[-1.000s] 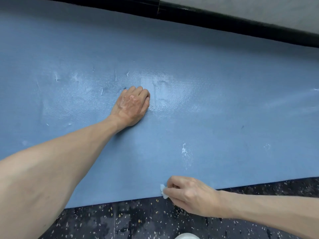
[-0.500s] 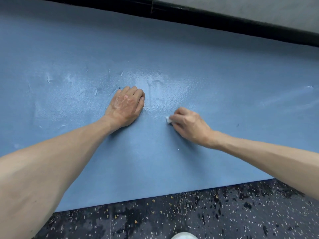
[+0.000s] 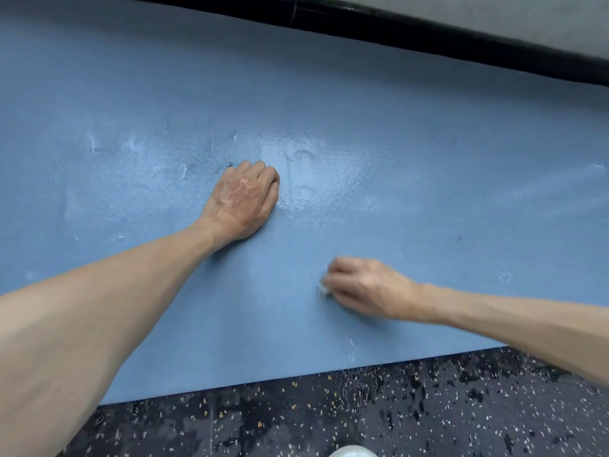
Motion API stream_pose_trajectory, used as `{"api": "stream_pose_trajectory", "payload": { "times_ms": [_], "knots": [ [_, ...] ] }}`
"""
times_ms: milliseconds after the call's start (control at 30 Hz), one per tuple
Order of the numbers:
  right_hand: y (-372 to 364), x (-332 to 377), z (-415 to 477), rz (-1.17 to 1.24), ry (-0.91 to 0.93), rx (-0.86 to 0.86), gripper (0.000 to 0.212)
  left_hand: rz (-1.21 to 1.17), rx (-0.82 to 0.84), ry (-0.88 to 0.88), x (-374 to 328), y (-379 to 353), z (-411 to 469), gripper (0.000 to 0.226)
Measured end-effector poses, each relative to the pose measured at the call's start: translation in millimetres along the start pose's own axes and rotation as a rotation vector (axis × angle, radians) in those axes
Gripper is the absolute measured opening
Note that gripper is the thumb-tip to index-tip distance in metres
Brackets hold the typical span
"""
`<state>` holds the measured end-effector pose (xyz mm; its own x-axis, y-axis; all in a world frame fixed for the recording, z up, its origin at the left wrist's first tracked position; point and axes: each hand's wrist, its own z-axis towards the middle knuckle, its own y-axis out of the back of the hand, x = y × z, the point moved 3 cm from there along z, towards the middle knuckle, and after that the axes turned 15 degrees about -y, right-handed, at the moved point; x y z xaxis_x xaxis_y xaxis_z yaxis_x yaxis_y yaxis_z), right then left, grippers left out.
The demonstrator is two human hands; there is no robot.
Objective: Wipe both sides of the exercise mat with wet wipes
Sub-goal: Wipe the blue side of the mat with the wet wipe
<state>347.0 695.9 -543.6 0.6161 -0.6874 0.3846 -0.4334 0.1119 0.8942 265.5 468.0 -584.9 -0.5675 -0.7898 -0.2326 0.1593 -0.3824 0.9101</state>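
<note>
- Right hand point(image 3: 369, 288) was curled around a small crumpled wet wipe point(image 3: 324, 289); only a little white corner of it showed at the fingertips, and it was pressed down on the exercise mat point(image 3: 428, 159).
- This hand looked blurred, so I judge it was in the middle of a wiping stroke, in the near part of the mat, not far from its front edge.
- Left hand point(image 3: 244, 199) was clenched, with the fingers folded under, and it rested on the mat further away, near the middle. Nothing was visible inside it. It seemed to lean there as a support and to hold the mat flat.
- The blue mat lay spread on the speckled dark floor point(image 3: 329, 417), with its far edge close to a black skirting point(image 3: 428, 31).
- A shiny wet patch point(image 3: 313, 179) was just beside the left hand, and small white flecks lay on the surface in several places.
- Step in hand, as I judge it: wiping the upper side of the mat. The part to the right looked dull and dry, so this side did not seem finished.
- The next move would call for firm, even pressure and overlapping strokes toward the dry part; the wipe was small and could shed more flecks.
- Afterwards the mat would need to be turned over for the other side.
</note>
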Motion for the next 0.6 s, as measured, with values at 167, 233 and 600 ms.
{"api": "stream_pose_trajectory", "payload": {
  "times_ms": [167,233,600],
  "knots": [
    [44,-49,76,-0.002,-0.327,-0.338,0.036,-0.012,0.008,0.006,1,1,-1,0.033],
    [45,-52,74,-0.029,-0.330,-0.335,0.035,-0.013,0.005,0.004,1,1,-1,0.032],
    [-25,5,-72,0.052,0.017,0.138,0.013,-0.042,-0.002,0.008,3,-2,6,0.034]
  ]
}}
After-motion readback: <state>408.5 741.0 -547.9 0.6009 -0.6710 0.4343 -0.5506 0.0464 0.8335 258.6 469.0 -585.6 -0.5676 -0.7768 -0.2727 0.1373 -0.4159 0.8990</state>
